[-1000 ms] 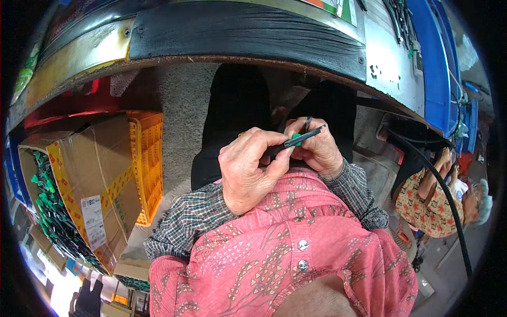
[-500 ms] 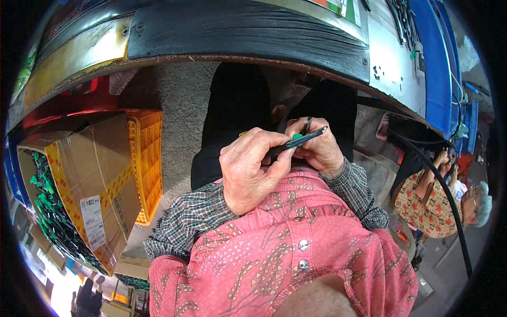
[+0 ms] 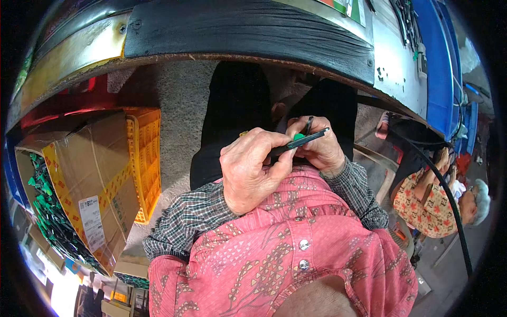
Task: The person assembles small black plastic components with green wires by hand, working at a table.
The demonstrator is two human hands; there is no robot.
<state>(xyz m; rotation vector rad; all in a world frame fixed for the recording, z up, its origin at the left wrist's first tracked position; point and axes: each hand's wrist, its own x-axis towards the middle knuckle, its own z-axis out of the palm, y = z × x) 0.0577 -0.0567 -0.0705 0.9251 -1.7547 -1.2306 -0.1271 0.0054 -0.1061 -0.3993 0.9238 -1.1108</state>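
Since the earlier frame, the slim black part [image 3: 316, 136] has edged slightly rightward in my view. A carton [image 3: 97, 153] stands left; the left hand [image 3: 251, 169] pinches the part above the lap [image 3: 229, 127]; the right hand [image 3: 321, 153] curls beside its green piece [image 3: 299, 136], grip unclear to me. I judge this fingertip fitting; next likely calls for steady pressure.

The single fisheye view looked steeply down from the wearer's head, past the pink garment [image 3: 237, 259], onto the nearby left hand [image 3: 250, 170] and right hand [image 3: 323, 150], the bench [image 3: 248, 34] bowed across its top.
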